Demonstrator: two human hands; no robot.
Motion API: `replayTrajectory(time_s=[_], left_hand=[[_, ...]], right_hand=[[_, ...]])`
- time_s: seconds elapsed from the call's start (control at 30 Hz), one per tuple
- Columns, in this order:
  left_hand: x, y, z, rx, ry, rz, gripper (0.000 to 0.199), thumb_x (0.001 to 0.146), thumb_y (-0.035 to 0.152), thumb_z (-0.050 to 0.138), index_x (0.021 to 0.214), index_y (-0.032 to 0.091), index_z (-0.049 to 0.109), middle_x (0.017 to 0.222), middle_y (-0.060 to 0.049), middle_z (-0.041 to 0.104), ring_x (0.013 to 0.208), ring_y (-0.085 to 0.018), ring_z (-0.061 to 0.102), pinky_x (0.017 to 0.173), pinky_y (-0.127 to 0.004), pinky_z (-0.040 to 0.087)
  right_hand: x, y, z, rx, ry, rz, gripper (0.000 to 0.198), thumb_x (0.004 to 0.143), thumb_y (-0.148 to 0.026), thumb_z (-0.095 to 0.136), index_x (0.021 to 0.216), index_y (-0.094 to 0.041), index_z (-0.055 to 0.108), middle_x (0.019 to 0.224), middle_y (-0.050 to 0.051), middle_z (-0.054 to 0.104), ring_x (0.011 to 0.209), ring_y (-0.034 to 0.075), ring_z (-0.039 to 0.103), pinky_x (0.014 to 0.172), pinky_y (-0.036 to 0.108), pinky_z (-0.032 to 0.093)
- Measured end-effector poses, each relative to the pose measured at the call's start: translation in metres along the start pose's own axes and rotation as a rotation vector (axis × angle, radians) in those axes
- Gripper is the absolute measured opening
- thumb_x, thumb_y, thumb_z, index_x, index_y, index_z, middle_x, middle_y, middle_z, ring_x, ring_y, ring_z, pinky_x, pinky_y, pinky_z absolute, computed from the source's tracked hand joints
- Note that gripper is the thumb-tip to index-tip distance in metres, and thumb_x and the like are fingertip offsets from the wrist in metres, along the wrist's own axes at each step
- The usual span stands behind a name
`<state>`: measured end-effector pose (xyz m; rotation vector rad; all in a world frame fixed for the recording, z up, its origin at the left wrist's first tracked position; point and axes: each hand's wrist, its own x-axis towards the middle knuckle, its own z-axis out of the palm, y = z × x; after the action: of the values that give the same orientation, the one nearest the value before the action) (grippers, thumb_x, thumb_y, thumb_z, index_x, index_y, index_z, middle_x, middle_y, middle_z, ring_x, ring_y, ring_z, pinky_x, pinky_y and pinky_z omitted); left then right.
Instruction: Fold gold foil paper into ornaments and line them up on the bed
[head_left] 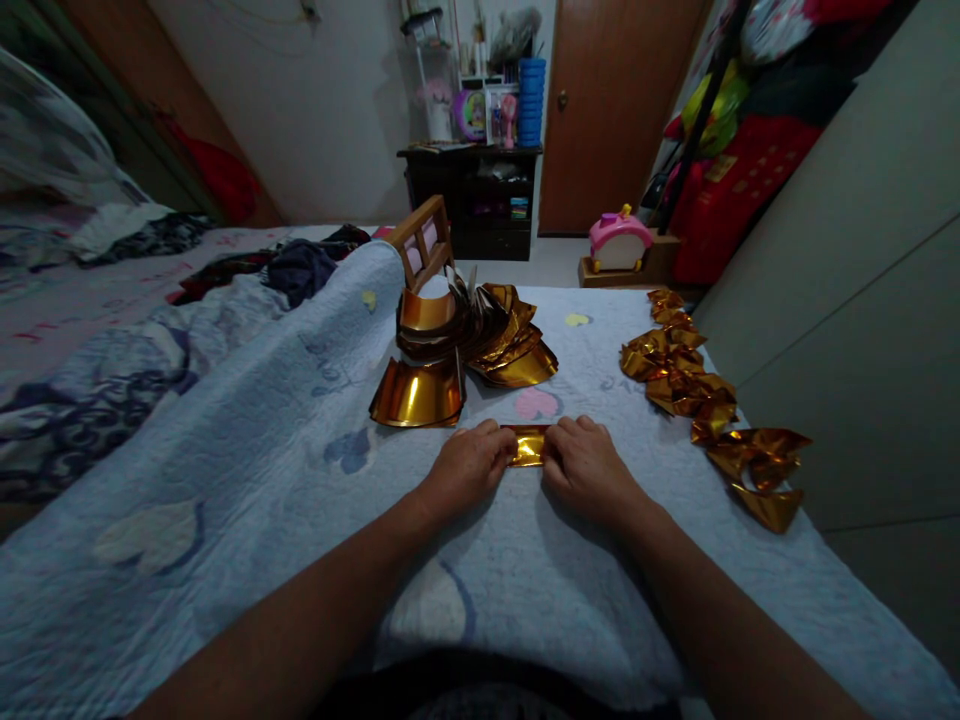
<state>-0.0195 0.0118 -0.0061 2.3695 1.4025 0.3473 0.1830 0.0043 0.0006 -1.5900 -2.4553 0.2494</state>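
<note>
A narrow strip of shiny gold foil paper (529, 446) lies flat on the blue quilted cover, stretched between my two hands. My left hand (474, 462) is closed on its left end, fingers curled with the thumb pressed in. On the right end, my right hand (585, 464) pinches the strip the same way. Both ends are hidden under my fingers. Just beyond my hands sits a fanned stack of gold foil sheets (420, 392), some curved, some spread to the right. A row of folded gold foil pieces (690, 385) lies along the cover's right side.
The quilted cover (292, 500) has heart patterns and bulges on the left, beside crumpled clothes (300, 270). A small wooden chair-like frame (421, 240) stands behind the stack. Farther back are a dark cabinet (469, 235), a pink toy case (619, 242) and a brown door (600, 190).
</note>
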Motion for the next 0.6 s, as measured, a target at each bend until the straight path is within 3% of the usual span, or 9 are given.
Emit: replayTrajectory(time_s=[0.23, 0.6], left_hand=[[0.000, 0.000, 0.000, 0.008, -0.011, -0.016, 0.011, 0.097, 0.023, 0.054, 0.093, 0.019, 0.064, 0.092, -0.004, 0.065, 0.085, -0.020, 0.061, 0.076, -0.030, 0.042], [0.000, 0.001, -0.001, -0.016, -0.012, -0.007, 0.008, 0.097, 0.021, 0.054, 0.092, 0.020, 0.061, 0.091, -0.003, 0.065, 0.084, -0.019, 0.061, 0.075, -0.029, 0.042]], right_hand=[[0.002, -0.015, 0.006, -0.080, 0.047, 0.117, 0.038, 0.094, -0.054, 0.056, 0.092, -0.018, 0.069, 0.094, 0.010, 0.068, 0.094, 0.029, 0.055, 0.077, 0.038, 0.031], [0.002, -0.020, 0.009, -0.119, 0.070, 0.161, 0.035, 0.091, -0.051, 0.062, 0.099, -0.018, 0.067, 0.100, 0.012, 0.065, 0.097, 0.030, 0.054, 0.077, 0.039, 0.032]])
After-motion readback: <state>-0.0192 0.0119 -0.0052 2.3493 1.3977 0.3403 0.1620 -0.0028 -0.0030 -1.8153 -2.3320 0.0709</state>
